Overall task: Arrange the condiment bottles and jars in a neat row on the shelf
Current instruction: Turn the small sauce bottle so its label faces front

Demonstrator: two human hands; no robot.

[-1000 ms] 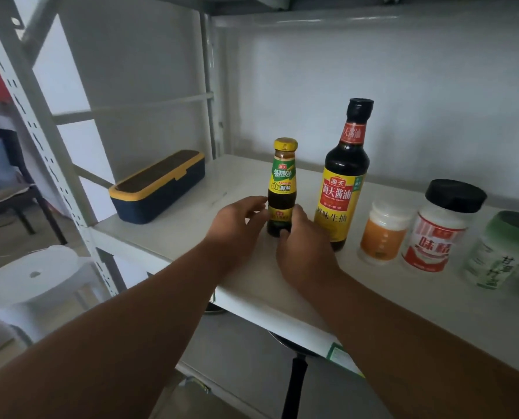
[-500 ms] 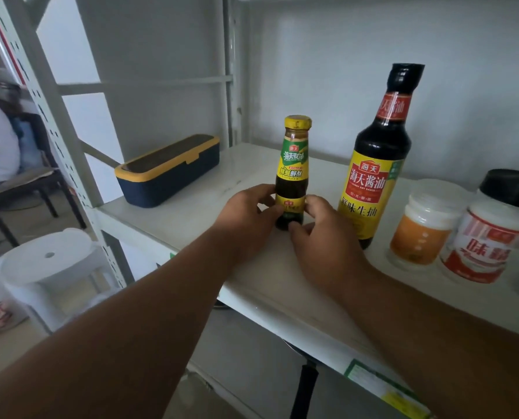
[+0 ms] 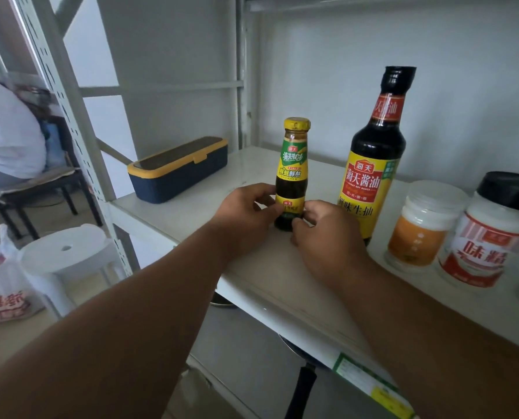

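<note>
Head view: small yellow-capped sauce bottle upright on shelf, pinched low by left hand at 9 o'clock and right hand at 3 o'clock; tall soy sauce bottle just beside, at 3 o'clock.

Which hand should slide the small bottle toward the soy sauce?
Left, probably. The left hand grips the small bottle on its far side from the soy sauce; the right hand fills the gap.
</note>
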